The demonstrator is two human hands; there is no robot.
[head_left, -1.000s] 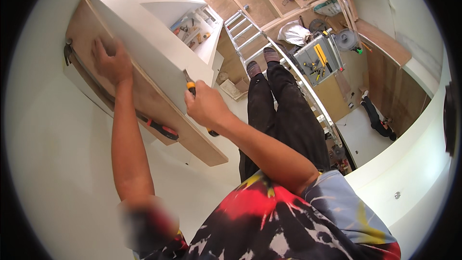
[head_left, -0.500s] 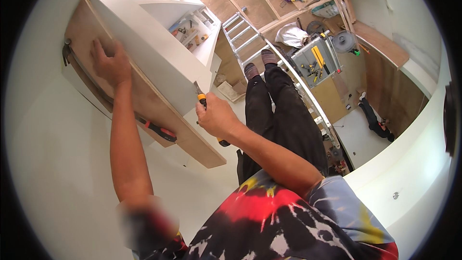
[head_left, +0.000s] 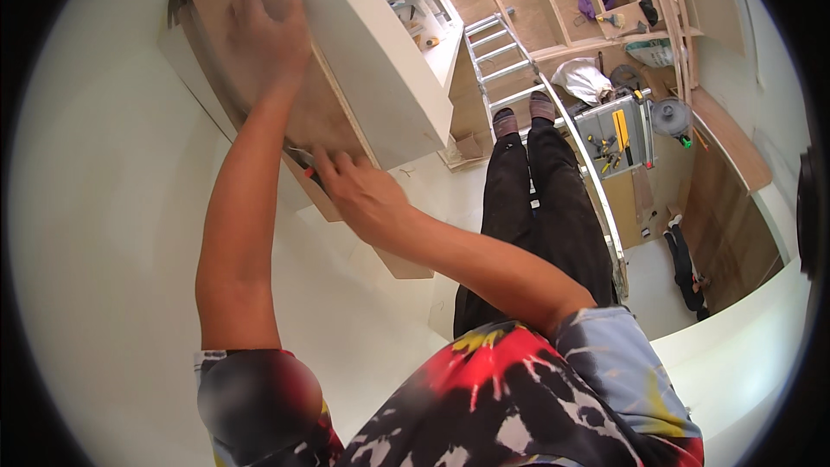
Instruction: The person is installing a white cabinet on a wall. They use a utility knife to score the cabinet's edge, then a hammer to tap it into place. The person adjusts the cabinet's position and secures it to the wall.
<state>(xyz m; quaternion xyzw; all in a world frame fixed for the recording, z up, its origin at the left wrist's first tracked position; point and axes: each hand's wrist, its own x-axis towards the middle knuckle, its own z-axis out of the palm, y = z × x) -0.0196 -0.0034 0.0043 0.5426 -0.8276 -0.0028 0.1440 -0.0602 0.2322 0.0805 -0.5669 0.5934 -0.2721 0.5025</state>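
My left hand [head_left: 270, 35] lies on the brown wooden board [head_left: 333, 117], its fingers stretched out and partly blurred. Lower on the same board, my right hand [head_left: 367, 195] has its fingers curled over a red-and-black-handled tool [head_left: 309, 173]. A short grey metal part shows past its fingertips; most of the handle is hidden, so the tool's exact kind does not show. A hammer [head_left: 179, 2] hangs at the board's far left edge. Beside the board runs a pale cabinet panel [head_left: 380, 78].
An aluminium ladder [head_left: 510, 73] stands beyond the panel, by my outstretched legs. Below lie a grey work table [head_left: 605, 134] with several tools, a white sack [head_left: 581, 79] and a person in dark clothes [head_left: 683, 268]. Small items fill an open cabinet shelf [head_left: 424, 22].
My right hand has left the panel's corner, moved left to the board and closed over the red-and-black-handled tool. The yellow-and-black-handled tool it held is out of sight. The view has shifted.
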